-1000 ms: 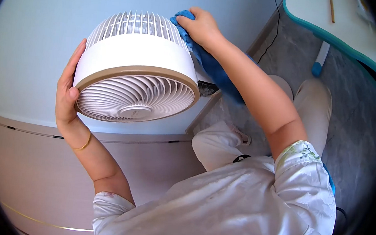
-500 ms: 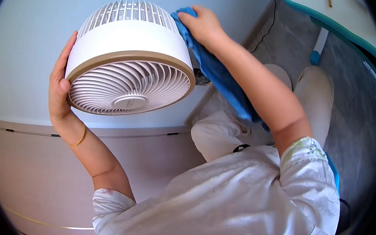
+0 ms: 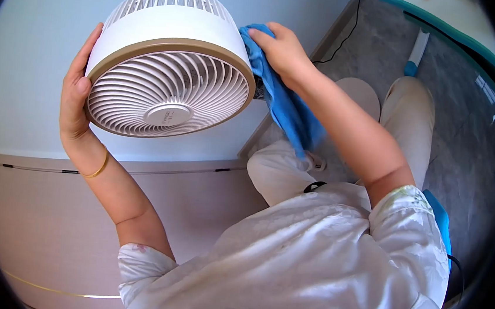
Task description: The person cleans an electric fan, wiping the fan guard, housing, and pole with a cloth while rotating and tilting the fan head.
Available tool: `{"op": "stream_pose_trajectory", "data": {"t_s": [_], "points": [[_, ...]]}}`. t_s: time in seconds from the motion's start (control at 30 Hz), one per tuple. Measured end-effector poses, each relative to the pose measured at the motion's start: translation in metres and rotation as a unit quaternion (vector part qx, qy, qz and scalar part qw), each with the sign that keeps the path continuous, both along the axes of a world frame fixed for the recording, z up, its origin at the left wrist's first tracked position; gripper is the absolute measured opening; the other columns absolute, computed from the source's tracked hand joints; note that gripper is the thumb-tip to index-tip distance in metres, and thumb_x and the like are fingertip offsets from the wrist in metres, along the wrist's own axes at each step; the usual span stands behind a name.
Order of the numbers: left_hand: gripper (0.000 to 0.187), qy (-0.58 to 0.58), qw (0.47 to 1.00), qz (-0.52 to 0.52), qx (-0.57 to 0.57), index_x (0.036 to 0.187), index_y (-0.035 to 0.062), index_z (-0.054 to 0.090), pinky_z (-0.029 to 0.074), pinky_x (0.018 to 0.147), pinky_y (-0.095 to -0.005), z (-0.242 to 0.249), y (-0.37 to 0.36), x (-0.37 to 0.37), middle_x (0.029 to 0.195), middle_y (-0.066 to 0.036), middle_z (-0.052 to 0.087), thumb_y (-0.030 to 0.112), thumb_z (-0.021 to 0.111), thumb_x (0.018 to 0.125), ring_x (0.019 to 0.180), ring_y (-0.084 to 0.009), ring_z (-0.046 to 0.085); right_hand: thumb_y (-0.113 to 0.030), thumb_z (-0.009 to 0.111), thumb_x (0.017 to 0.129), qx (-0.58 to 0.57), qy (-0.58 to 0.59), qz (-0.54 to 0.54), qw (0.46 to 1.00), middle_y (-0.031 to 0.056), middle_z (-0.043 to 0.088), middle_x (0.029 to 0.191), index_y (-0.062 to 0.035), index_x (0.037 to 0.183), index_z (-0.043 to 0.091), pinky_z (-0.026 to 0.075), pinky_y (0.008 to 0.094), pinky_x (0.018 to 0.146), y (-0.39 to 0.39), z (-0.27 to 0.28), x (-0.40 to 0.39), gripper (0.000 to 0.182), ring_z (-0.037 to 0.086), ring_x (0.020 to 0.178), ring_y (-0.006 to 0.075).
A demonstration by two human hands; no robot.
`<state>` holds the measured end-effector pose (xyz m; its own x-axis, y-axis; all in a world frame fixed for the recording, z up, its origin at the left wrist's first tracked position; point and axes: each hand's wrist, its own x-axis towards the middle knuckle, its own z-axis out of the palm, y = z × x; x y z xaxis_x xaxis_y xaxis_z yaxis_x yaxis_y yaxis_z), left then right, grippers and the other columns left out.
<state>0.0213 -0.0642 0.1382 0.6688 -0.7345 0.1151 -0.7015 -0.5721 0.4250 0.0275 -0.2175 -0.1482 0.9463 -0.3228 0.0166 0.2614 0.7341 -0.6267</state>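
A white fan (image 3: 170, 27) with a brown ring round its front grille fills the upper left, its grille tilted down toward me. My left hand (image 3: 79, 90) is pressed along the fan's left side, thumb at the front rim and fingers reaching up the housing. A blue cloth (image 3: 284, 102) is bunched in my right hand (image 3: 280, 48), against the right side of the housing. The cloth's loose end hangs down toward my knee. My right fingertips are partly hidden by the cloth.
A table with a teal edge (image 3: 446, 33) stands at the upper right, with its white and teal leg (image 3: 416, 54) below. A thin black cable (image 3: 345, 42) runs along the wall base. A beige panel (image 3: 77, 216) is at the lower left.
My right hand and the cloth have moved down along the fan's right side. The fan sits slightly higher in view, its grille facing me more. My left hand keeps its hold.
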Motion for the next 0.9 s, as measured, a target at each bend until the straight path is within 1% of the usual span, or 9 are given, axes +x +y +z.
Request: {"op": "stream_pose_trajectory", "data": {"t_s": [0.17,0.4,0.5,0.67,0.7,0.73,0.8,0.83,0.9], "points": [[0.096,-0.034,0.999,-0.002,0.014,0.138,-0.0059,0.039,0.041,0.100,-0.0335,0.004,0.002,0.002,0.133,-0.022,0.049,0.059,0.064,0.072,0.121,-0.0265,0.051,-0.022,0.057,0.092,0.012,0.029,0.046,0.998,0.0146,0.065,0.092,0.0029,0.106,0.058,0.054,0.0326,0.071,-0.008,0.019,0.060,0.029,0.064,0.078,0.0205],[0.095,-0.016,0.999,0.032,-0.009,0.137,-0.0054,0.041,0.041,0.099,-0.0315,0.004,0.007,0.004,0.131,-0.021,0.051,0.058,0.064,0.071,0.118,-0.0267,0.053,-0.023,0.054,0.095,0.084,-0.012,0.074,0.994,0.0110,0.065,0.097,0.0004,0.111,0.056,0.054,0.0298,0.070,0.013,-0.006,-0.025,0.029,0.064,0.080,0.0160],[0.090,-0.012,1.000,0.027,0.008,0.138,-0.0050,0.039,0.044,0.098,-0.0321,0.007,0.009,0.007,0.131,-0.021,0.052,0.057,0.060,0.076,0.119,-0.0257,0.054,-0.021,0.055,0.094,0.163,-0.024,0.096,0.982,0.0114,0.065,0.092,0.0052,0.107,0.057,0.054,0.0354,0.068,0.021,-0.010,-0.030,0.029,0.064,0.074,0.0191],[0.089,-0.041,0.999,0.011,0.013,0.138,-0.0044,0.039,0.046,0.095,-0.0288,0.006,0.006,0.005,0.129,-0.021,0.053,0.057,0.057,0.077,0.116,-0.0242,0.056,-0.020,0.055,0.094,0.107,0.016,0.074,0.991,0.0172,0.064,0.097,0.0056,0.113,0.054,0.055,0.0390,0.070,0.016,-0.008,0.040,0.032,0.065,0.080,0.0240],[0.068,-0.018,1.000,-0.016,0.000,0.130,-0.0026,0.050,0.046,0.092,-0.0269,0.007,0.008,0.006,0.121,-0.016,0.059,0.047,0.057,0.084,0.110,-0.0200,0.058,-0.021,0.055,0.094,0.088,0.023,0.074,0.993,0.0179,0.064,0.098,0.0057,0.113,0.054,0.055,0.0394,0.070,0.014,-0.008,0.056,0.033,0.064,0.080,0.0245],[0.072,0.007,1.000,-0.029,-0.002,0.133,-0.0042,0.046,0.043,0.097,-0.0296,0.009,0.010,0.010,0.126,-0.018,0.055,0.047,0.059,0.084,0.114,-0.0216,0.055,-0.021,0.055,0.093,0.067,0.030,0.075,0.994,0.0187,0.063,0.099,0.0057,0.113,0.054,0.055,0.0398,0.070,0.015,-0.012,0.067,0.033,0.064,0.081,0.0251],[0.081,0.057,0.997,-0.053,-0.011,0.138,-0.0076,0.037,0.035,0.106,-0.0350,0.012,0.009,0.012,0.135,-0.020,0.047,0.046,0.064,0.083,0.123,-0.0250,0.047,-0.022,0.055,0.093,0.072,0.044,0.072,0.994,0.0181,0.063,0.101,0.0057,0.112,0.055,0.055,0.0384,0.072,0.016,-0.001,0.049,0.033,0.064,0.081,0.0248],[0.074,0.059,0.997,-0.054,0.009,0.136,-0.0082,0.039,0.037,0.103,-0.0341,0.014,0.005,0.005,0.133,-0.020,0.049,0.040,0.063,0.085,0.122,-0.0243,0.048,-0.021,0.055,0.093,0.056,0.059,0.067,0.994,0.0173,0.064,0.100,0.0053,0.112,0.055,0.055,0.0373,0.072,0.018,0.002,0.035,0.033,0.064,0.081,0.0241],[0.072,0.026,0.999,-0.019,-0.014,0.136,-0.0085,0.039,0.038,0.103,-0.0339,0.004,-0.001,-0.001,0.133,-0.020,0.050,0.038,0.062,0.086,0.121,-0.0238,0.048,-0.021,0.055,0.093,0.053,0.056,0.063,0.995,0.0155,0.064,0.098,0.0043,0.111,0.056,0.055,0.0351,0.073,0.023,-0.001,0.006,0.031,0.064,0.080,0.0222]]}}
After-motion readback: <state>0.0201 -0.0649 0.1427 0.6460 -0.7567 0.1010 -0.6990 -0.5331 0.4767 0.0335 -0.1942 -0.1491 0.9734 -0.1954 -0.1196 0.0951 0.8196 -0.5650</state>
